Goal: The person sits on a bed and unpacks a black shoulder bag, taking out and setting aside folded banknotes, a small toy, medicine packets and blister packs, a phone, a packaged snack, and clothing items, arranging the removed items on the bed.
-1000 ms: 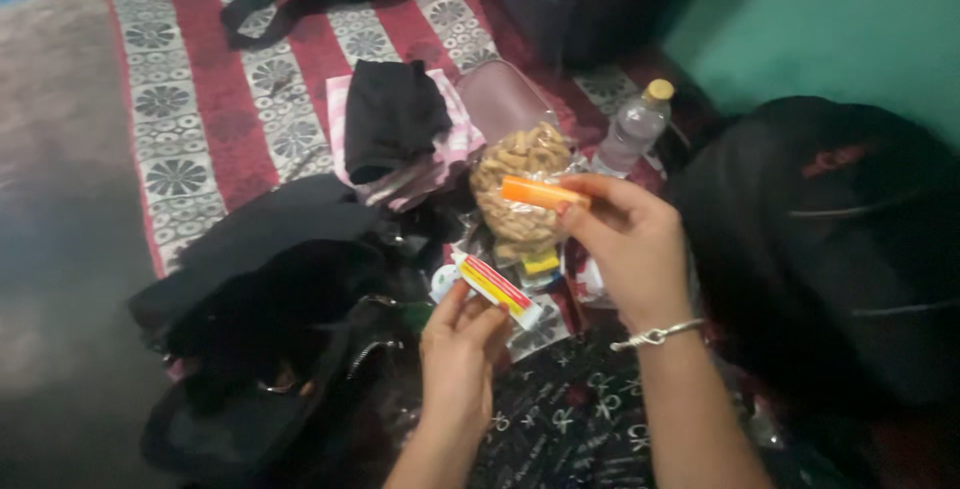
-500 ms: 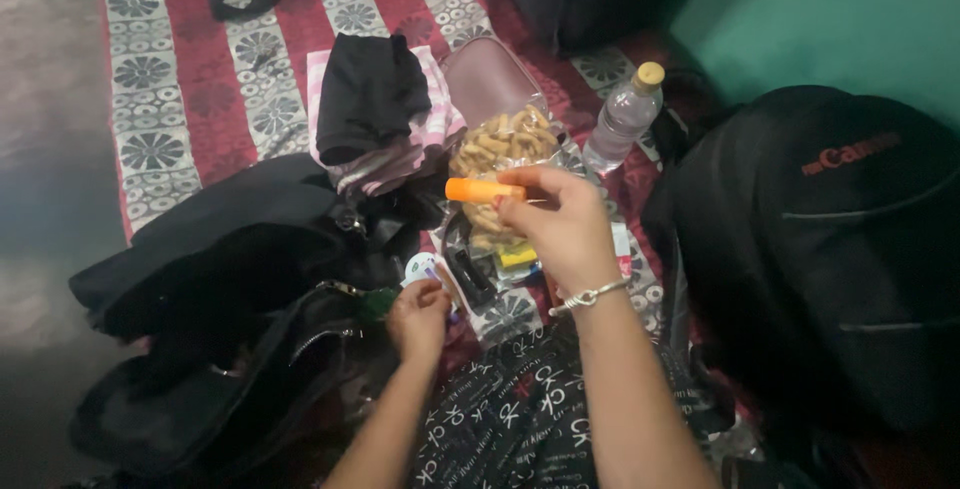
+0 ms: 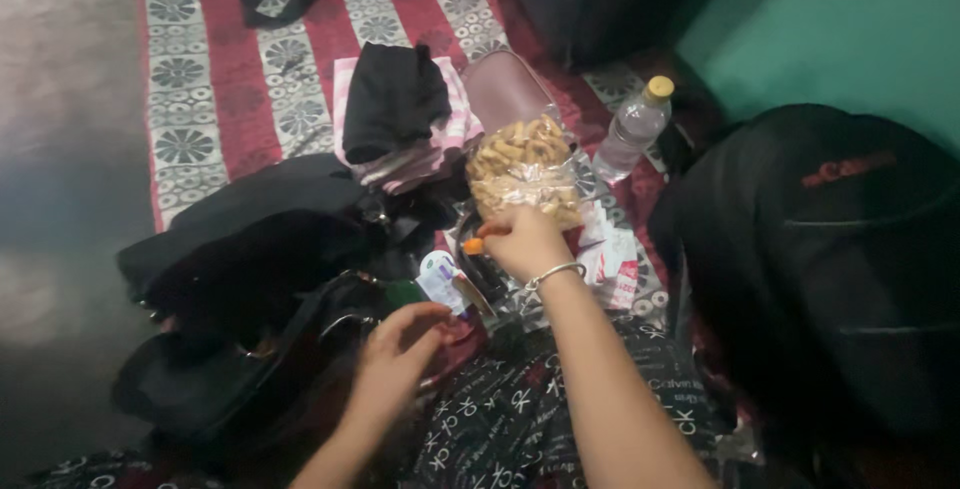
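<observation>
My right hand (image 3: 525, 241) is lowered over a heap of small items on the mat, closed on a small orange tube (image 3: 473, 246) whose end sticks out to the left. Just beyond it lies a clear bag of pale snack pieces (image 3: 520, 164). My left hand (image 3: 398, 354) is nearer to me, fingers curled at the opening of a black handbag (image 3: 250, 349), touching small packets there; whether it grips anything is hidden. A white packet (image 3: 437, 277) lies between the two hands.
A red and white patterned mat (image 3: 205, 69) covers the floor. On it are folded black and pink clothes (image 3: 400, 109), a pink pouch (image 3: 505, 94), a plastic bottle with yellow cap (image 3: 632, 131) and a big black backpack (image 3: 830, 249) on the right. A green wall (image 3: 830, 29) stands behind.
My right hand has dropped with the orange tube from in front of the snack bag down to the heap. My left hand has drawn back toward the black handbag.
</observation>
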Tool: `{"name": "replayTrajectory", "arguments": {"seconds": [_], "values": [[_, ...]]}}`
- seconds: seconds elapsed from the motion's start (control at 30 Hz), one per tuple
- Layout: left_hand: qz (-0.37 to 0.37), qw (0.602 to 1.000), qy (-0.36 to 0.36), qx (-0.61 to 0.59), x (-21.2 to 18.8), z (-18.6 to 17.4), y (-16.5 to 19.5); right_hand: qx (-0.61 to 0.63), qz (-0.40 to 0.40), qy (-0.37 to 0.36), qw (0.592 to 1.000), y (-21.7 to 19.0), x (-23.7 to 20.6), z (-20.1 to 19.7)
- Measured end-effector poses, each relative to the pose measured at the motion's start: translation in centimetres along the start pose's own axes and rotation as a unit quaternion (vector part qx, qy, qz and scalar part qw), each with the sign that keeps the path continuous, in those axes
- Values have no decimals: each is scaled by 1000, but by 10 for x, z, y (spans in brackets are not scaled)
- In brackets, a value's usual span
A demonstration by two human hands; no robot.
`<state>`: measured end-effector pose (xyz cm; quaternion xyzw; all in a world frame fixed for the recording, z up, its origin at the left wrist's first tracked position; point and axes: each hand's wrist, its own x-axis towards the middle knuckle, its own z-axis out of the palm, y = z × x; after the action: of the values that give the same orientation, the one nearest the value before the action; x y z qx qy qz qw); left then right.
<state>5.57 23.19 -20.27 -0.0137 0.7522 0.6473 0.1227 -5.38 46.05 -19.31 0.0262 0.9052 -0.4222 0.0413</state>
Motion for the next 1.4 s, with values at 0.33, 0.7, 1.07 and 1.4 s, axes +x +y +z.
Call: {"name": "replayTrajectory", "arguments": {"seconds": [0.33,0.7,1.07,1.4], "values": [[224,910,91,338,-42,-156,93,-257,-29,-55,964,22,20,28],[63,793,-181,579,-53,-163,15,-362,-28,-158,918,21,21,54],[82,823,-153,540,-76,-137,34,-34,-330,15,943,-191,-99,75],[78,823,-228,514,-72,-115,-3,-144,-265,-309,902,-191,-89,159]]}}
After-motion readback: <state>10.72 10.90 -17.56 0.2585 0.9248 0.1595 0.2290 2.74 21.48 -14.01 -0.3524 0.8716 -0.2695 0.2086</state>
